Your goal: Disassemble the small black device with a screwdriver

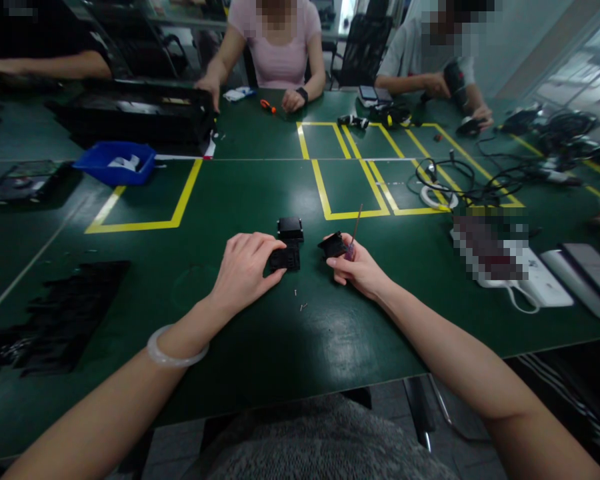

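My left hand (250, 267) grips a small black plastic part (291, 257) by its left side, thumb below and fingers above, on the green table. Just behind that part sits a black block (291, 229) with light corners. My right hand (353, 267) is closed around another black plastic piece (333, 245), and also holds a thin screwdriver (351, 249) with its shaft pointing up. The two hands are a short gap apart. Several tiny screws (303, 307) lie on the table in front of the left-hand part.
Many flat black parts (80, 313) lie at the left, below a blue tray (115, 163). A large black housing (140, 117) stands at the back left. Cables (460, 177) and a white power strip (540, 273) occupy the right. Three other people sit across the table.
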`<state>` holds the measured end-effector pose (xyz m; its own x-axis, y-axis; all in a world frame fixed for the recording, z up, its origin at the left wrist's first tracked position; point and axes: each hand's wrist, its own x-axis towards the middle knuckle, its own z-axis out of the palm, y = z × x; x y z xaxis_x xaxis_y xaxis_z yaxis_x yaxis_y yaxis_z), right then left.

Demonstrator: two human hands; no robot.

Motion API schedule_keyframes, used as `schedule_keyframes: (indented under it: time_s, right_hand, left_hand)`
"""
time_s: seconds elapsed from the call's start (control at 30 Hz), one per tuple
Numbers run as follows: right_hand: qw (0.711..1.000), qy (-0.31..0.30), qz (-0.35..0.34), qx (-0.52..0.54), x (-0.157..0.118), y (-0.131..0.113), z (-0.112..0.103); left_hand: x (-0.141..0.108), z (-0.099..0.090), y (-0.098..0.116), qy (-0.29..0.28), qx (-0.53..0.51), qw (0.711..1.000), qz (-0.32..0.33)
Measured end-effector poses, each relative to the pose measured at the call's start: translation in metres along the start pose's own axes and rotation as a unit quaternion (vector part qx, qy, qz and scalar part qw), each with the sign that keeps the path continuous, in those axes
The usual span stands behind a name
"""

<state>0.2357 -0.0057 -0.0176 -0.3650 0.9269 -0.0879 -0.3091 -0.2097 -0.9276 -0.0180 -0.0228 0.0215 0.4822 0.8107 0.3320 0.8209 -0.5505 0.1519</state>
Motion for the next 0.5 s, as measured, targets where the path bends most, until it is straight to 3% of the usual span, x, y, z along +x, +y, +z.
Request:
schedule_keyframes:
  time_s: [0.23,0.5]
  right_hand:
    - [1.0,0.0,0.001,-0.001,0.0011,0.0019,-0.0008]
    - [1.0,-0.012,0.01,-0.008,-0.0008,-0.0005,0.0002]
  left_hand:
    - [-0.0011,0.0041,-0.0014,0.069,0.024,0.997,0.037]
    - [-0.0014,0.0027,0.0,0.063,0.02,0.997,0.04]
